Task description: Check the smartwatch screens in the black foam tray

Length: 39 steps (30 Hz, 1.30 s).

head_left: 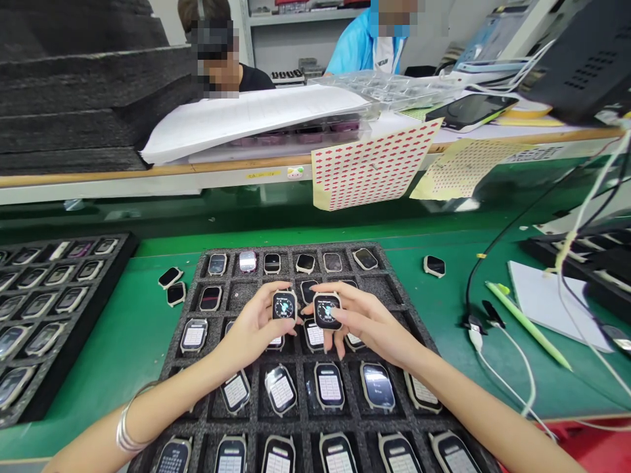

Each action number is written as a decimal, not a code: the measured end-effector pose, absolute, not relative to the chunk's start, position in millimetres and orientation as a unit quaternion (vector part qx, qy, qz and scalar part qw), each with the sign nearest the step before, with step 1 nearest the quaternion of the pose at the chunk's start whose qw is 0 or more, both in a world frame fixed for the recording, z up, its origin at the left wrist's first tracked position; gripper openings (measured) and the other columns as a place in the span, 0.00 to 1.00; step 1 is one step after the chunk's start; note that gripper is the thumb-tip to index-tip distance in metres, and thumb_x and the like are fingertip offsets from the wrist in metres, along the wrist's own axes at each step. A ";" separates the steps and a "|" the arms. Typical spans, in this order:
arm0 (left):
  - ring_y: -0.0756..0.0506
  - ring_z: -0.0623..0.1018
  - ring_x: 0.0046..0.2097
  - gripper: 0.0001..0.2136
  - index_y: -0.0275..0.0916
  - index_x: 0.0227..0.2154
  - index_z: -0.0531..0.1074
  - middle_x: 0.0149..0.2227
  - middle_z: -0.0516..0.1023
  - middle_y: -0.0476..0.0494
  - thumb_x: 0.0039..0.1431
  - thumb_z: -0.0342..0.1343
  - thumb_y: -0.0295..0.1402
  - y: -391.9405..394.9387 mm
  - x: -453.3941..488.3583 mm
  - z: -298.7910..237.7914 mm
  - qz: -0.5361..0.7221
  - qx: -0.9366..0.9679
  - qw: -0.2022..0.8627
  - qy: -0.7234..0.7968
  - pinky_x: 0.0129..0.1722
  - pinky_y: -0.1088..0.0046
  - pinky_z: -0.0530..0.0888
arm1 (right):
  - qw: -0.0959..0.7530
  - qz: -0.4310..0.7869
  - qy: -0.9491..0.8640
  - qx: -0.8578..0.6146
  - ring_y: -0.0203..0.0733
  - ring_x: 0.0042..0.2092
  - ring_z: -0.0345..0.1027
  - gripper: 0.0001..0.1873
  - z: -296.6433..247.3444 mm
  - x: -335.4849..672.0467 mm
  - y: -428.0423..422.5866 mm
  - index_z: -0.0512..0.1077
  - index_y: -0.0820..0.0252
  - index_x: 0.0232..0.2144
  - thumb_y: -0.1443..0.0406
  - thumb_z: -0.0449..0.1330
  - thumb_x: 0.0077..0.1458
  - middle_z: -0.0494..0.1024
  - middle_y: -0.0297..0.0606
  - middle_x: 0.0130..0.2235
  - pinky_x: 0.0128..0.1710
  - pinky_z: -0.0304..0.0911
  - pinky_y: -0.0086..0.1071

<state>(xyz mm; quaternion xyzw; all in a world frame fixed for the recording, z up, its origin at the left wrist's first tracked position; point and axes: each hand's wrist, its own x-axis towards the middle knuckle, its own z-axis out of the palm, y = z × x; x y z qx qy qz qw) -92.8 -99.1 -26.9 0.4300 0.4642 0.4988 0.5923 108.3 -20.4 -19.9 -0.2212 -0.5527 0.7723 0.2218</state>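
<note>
My left hand [263,320] is closed on a smartwatch body [284,306] without a strap, its lit screen turned toward me. In my right hand [362,322] is a second smartwatch body [326,309], with the thumb lying over the edge of its screen. Both screens show a similar dark watch face. The two watches are held side by side, apart from each other, above a black foam tray [290,424]. Several more watch bodies sit in the tray's compartments, such as a watch [329,386] with a white grid on its screen. My hands and forearms hide some compartments.
Another filled foam tray [129,244] stands at left. Two loose watches [176,293] and a single watch [434,266] lie on the green table [148,309]. Cables [513,348], a green pen [535,328] and paper [552,295] are at right. Two people sit beyond the shelf [221,164].
</note>
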 end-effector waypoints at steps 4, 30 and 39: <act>0.42 0.77 0.45 0.21 0.40 0.51 0.61 0.46 0.76 0.39 0.54 0.55 0.29 -97.8 -93.9 -27.6 0.505 0.401 0.613 0.456 0.43 0.64 0.74 | 0.235 0.756 -0.564 -0.236 0.36 0.27 0.73 0.19 -22.8 109.3 -18.8 0.64 0.58 0.52 0.64 0.59 0.58 0.74 0.44 0.44 0.19 0.68 0.25; 0.41 0.77 0.47 0.18 0.37 0.50 0.67 0.45 0.78 0.39 0.55 0.53 0.26 -96.8 -93.1 -31.5 0.511 0.393 0.600 0.474 0.39 0.68 0.76 | 0.213 0.756 -0.578 -0.220 0.39 0.31 0.75 0.34 -24.3 110.9 -22.8 0.55 0.57 0.60 0.67 0.64 0.54 0.75 0.45 0.44 0.24 0.72 0.26; 0.41 0.79 0.45 0.18 0.38 0.49 0.67 0.47 0.77 0.39 0.54 0.56 0.25 -97.8 -94.8 -29.1 0.513 0.398 0.613 0.450 0.41 0.67 0.77 | 0.157 0.625 -0.714 -0.274 0.44 0.38 0.74 0.30 -12.9 146.2 -29.5 0.53 0.53 0.59 0.65 0.59 0.58 0.74 0.39 0.40 0.33 0.73 0.34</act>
